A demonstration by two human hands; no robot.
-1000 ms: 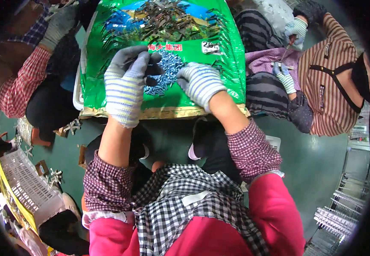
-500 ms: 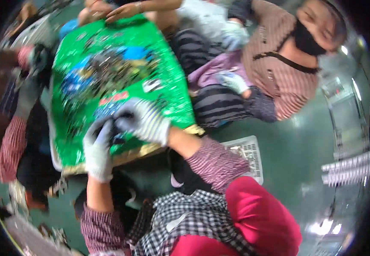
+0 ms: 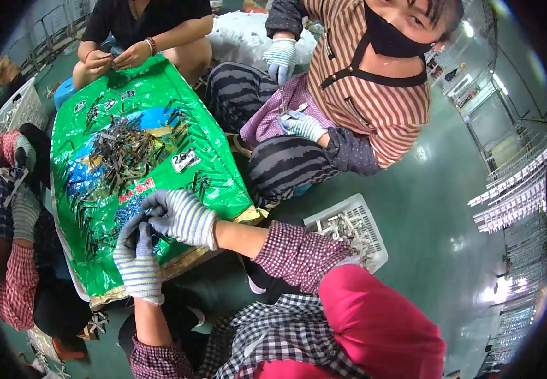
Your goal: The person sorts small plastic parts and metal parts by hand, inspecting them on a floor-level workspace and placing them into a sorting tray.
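Note:
My left hand [image 3: 137,262] and my right hand [image 3: 185,218] wear striped gloves with grey fingertips. They meet above the near edge of a table covered with a green plastic sheet [image 3: 216,170]. A small dark strip-like piece [image 3: 161,236] shows between them, pinched by the fingers of both hands; its exact kind is too small to make out. Beyond my hands lies a heap of similar dark thin pieces [image 3: 125,151] in the middle of the sheet. More such pieces lie in rows near the sheet's sides.
A white crate [image 3: 374,237] of pale parts stands on the floor at my right. Co-workers sit around the table: a person in a striped top [image 3: 362,82], one with bare hands [image 3: 118,58] at the far end, and another's gloved hand [image 3: 26,208] at left. Racks [image 3: 516,189] stand far right.
The view has shifted and sharpened, with the table now further left. My hands stay together over the near edge; the far co-worker's hands now meet around something small.

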